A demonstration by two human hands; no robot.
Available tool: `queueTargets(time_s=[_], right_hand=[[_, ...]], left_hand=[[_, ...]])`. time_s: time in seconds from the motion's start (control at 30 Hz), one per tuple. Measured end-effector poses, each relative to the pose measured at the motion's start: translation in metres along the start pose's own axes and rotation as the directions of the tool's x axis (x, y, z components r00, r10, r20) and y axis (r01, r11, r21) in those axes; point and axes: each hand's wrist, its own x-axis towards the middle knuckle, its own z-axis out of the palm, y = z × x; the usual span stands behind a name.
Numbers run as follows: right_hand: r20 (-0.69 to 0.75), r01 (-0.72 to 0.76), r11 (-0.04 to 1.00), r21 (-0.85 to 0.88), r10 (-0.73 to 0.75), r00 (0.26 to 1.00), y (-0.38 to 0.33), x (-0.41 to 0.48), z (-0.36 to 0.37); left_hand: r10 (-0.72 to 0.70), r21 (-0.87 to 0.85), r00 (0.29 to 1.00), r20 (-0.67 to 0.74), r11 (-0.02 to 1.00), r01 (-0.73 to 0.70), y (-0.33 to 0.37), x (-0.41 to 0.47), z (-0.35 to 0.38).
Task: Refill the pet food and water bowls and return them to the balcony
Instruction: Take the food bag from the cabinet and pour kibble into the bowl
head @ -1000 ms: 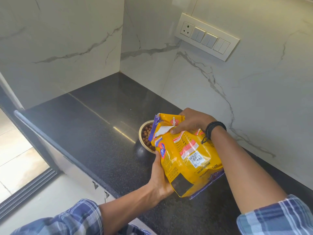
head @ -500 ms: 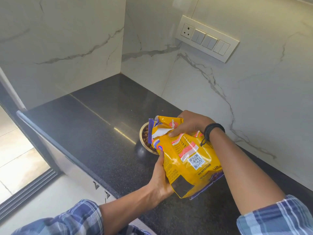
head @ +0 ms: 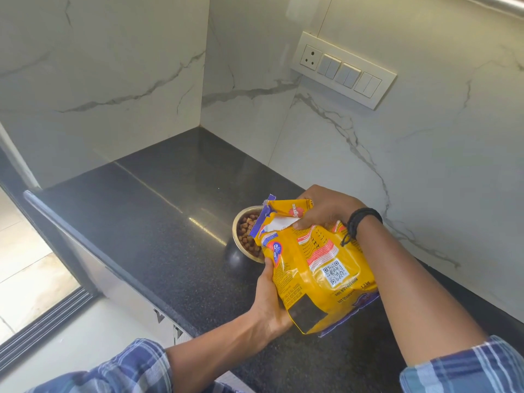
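A yellow pet food bag (head: 312, 268) is held tilted above the black counter, its torn mouth pointing left over a steel bowl (head: 237, 222) that holds brown kibble (head: 248, 232). My left hand (head: 269, 302) grips the bag's lower left side from below. My right hand (head: 323, 208) pinches the bag's top near the opening, a black band on its wrist. The bag hides the bowl's right half.
The black granite counter (head: 147, 217) runs into a corner of white marble walls. A switch panel (head: 343, 69) sits on the right wall. The counter's front edge (head: 93, 251) drops to a light floor and a sliding door track (head: 42, 327) at the left.
The bag's mouth has shifted slightly up and to the right, showing more kibble in the bowl. Both hands keep their grip.
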Motion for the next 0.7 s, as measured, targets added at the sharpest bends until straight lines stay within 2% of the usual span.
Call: queueTargets(time_s=[0.13,0.43,0.7], right_hand=[[-0.016,-0.028,1.0,0.014,0.028,0.999,0.0,-0.002,-0.006],[0.016,-0.081,0.996,0.04,0.081,0.997,-0.005,-0.001,-0.01],[0.04,-0.084,0.995,0.06,0.082,0.996,-0.004,0.002,-0.004]], left_hand=[[0.002,0.004,1.0,-0.006,1.0,-0.002,0.001,-0.001,0.004],[-0.022,0.003,0.997,0.075,1.0,0.022,0.001,0.01,-0.001],[-0.023,0.027,0.996,0.092,0.999,0.021,0.004,0.004,0.004]])
